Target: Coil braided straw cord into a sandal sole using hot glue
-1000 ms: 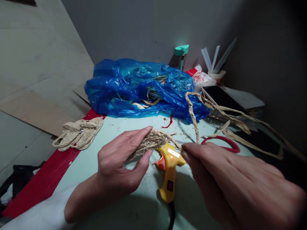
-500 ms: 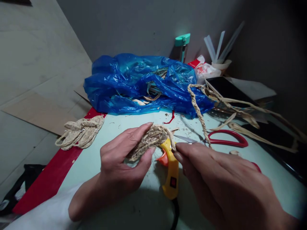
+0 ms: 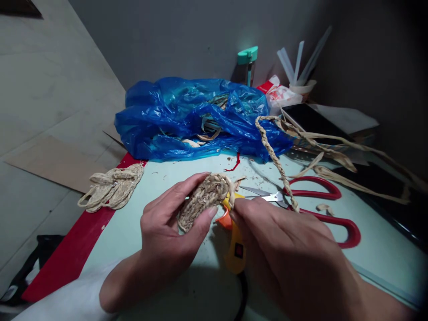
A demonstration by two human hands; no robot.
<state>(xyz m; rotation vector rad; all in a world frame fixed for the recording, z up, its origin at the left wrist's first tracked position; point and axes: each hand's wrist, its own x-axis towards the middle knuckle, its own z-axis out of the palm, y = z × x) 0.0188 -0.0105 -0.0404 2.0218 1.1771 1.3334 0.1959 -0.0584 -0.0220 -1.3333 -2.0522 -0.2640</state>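
Between the thumb and fingers of my left hand (image 3: 172,223) is an oval coil of braided straw (image 3: 203,200), tilted above the table. My right hand (image 3: 287,249) pinches the braid's end (image 3: 230,191) where it leaves the coil's right edge. From beyond that hand, more straw braid (image 3: 272,154) runs up and back toward loose dry strands. A yellow glue gun (image 3: 236,243) with an orange trigger lies under and between my hands, partly hidden by the right one. Red-handled scissors (image 3: 312,195) lie just behind my right hand, blades pointing left.
A crumpled blue plastic bag (image 3: 187,120) holding dry strands covers the back of the table. At left, a bundle of thin cord (image 3: 113,187) rests on the red edge (image 3: 67,249). A dark tablet-like slab (image 3: 314,122) and a cup of translucent sticks (image 3: 302,87) stand back right.
The coil has turned slightly, showing more of its flat face. My right hand has shifted down and left, uncovering more of the scissors. The whole view has moved a little.
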